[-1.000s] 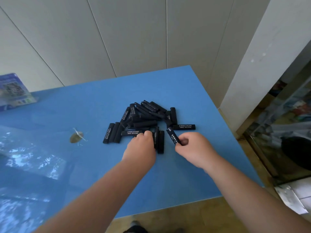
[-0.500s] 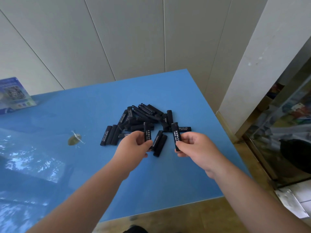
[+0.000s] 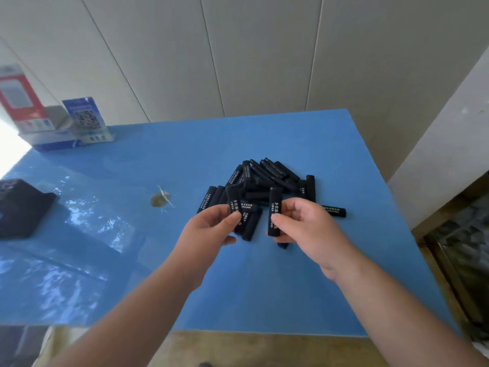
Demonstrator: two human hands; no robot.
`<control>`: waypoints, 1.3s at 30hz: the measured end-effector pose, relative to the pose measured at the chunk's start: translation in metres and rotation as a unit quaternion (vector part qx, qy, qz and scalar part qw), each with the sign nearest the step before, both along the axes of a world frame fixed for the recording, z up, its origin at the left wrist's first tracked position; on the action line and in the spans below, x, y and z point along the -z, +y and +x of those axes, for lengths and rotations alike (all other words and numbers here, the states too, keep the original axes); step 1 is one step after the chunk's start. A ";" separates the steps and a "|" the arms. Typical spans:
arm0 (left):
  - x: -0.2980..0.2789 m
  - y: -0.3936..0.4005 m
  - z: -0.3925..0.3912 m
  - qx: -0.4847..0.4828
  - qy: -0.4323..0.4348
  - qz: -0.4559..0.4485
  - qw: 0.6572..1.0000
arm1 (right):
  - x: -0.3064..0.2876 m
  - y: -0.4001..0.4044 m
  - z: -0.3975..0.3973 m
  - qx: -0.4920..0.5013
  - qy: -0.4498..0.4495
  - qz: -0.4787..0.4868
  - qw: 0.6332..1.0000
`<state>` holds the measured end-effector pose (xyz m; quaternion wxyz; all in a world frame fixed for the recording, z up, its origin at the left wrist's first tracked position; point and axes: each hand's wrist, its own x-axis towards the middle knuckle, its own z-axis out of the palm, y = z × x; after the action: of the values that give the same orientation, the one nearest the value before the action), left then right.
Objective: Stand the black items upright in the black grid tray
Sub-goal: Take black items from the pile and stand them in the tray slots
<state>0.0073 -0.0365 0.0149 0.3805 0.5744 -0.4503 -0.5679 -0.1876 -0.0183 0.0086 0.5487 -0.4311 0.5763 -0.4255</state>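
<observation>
Two hands each grasp one black stick upright above the blue table [image 3: 264, 287]: the left hand [image 3: 209, 229] pinches a stick [image 3: 234, 201], the right hand [image 3: 304, 226] another [image 3: 274, 211]. The pile of sticks [image 3: 267, 181] lies just beyond, at twelve o'clock. The black tray [image 3: 21, 207] sits well apart at nine o'clock.

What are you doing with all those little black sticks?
A person is sorting them. The left hand holds one black stick upright, and the right hand holds another stick upright too. The rest lie in a pile on the blue table. A black tray sits far off to the left, and no stick has gone over to it yet.
</observation>
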 end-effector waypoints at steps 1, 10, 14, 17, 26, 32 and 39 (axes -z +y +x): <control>0.000 0.002 0.009 -0.009 0.005 0.001 1.000 | -0.001 -0.003 0.009 -0.012 0.001 -0.004 1.000; -0.006 0.024 0.123 -0.111 0.056 -0.008 0.992 | -0.013 -0.015 0.119 -0.131 0.015 -0.024 0.991; -0.009 0.047 0.188 -0.158 0.061 -0.028 0.985 | -0.015 -0.010 0.186 -0.174 0.032 -0.023 0.984; -0.008 0.071 0.239 -0.183 0.060 -0.033 0.981 | -0.018 -0.002 0.241 -0.197 0.037 -0.022 0.979; -0.015 0.125 0.400 -0.203 -0.007 -0.026 0.979 | -0.013 0.031 0.403 -0.225 0.047 -0.035 0.973; -0.015 0.132 0.460 -0.192 -0.012 -0.037 0.981 | -0.010 0.044 0.475 -0.209 0.040 -0.053 0.976; -0.004 0.102 0.496 -0.195 -0.020 -0.036 0.980 | -0.003 0.011 0.505 -0.170 0.042 -0.065 0.982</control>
<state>0.5037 0.0656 0.0194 0.4951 0.6485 -0.3575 -0.4544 0.3172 -0.0069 0.0117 0.5592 -0.5747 0.4884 -0.3443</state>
